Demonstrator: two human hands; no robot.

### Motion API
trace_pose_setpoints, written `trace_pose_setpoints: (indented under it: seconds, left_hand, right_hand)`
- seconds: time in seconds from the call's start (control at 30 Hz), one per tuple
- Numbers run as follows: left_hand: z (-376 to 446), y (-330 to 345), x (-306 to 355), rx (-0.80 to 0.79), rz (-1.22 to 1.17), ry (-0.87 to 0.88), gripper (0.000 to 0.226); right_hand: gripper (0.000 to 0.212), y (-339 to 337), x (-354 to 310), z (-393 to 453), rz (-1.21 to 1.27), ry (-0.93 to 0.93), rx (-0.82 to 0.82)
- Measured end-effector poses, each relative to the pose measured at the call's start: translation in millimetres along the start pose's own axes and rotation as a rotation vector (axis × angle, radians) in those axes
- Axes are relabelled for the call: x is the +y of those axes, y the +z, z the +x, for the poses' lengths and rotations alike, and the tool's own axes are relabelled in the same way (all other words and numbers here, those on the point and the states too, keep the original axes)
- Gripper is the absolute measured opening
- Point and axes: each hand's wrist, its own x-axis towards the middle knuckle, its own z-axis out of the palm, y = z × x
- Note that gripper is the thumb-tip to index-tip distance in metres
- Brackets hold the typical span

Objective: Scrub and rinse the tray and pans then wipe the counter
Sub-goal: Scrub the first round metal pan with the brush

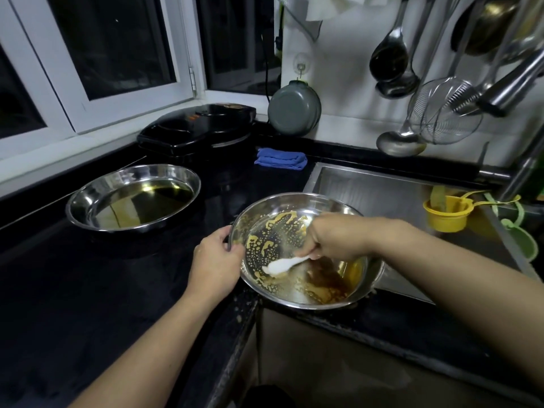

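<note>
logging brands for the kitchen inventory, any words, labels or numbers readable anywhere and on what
No text can be read in this view.
Black cooker by the window: small orange marks on its lid, too small and blurred to read.
Steel pans, blue cloth, yellow cup, hanging utensils: no print visible.

**Dim indoor light, wide-angle distortion**

Light is low and comes from overhead; the windows (117,48) are black. The dark counter (73,275) swallows detail. Bright reflections sit on the steel pan (300,295) rim and the hanging utensils (391,54). Straight lines bow towards the edges. The picture is soft and slightly smeared, worst at the corners.
</note>
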Motion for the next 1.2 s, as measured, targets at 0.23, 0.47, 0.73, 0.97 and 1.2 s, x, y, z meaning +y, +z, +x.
trace_pose_setpoints:
  seconds: [0.23,0.47,0.73,0.97,1.2]
  left_hand:
    - [1.5,1.0,0.8,0.021,-0.001,-0.005,0.025]
    - [3.4,2.0,-6.0,0.006,-0.014,0.006,0.025]
    - [3.7,1.5,-2.5,0.022,-0.019,0.000,0.026]
    - [5.0,4.5,-9.5,0.046,0.015,-0.013,0.034]
    - [3.6,3.9,-5.6,0.057,0.036,-0.021,0.031]
  right_hand:
    - [0.019,0.6,9.0,-19.9,-0.041,-0.031,-0.035]
    - [0.022,0.2,18.7,-25.8,-0.051,0.014,-0.022]
    - [0.033,-2.9,20.2,-3.2,-0.078,0.075,0.112]
    - [0.049,4.7,28.1,-48.8,-0.062,0.118,-0.051]
    - [0.032,-2.8,23.1,-8.0,-0.202,0.353,0.158]
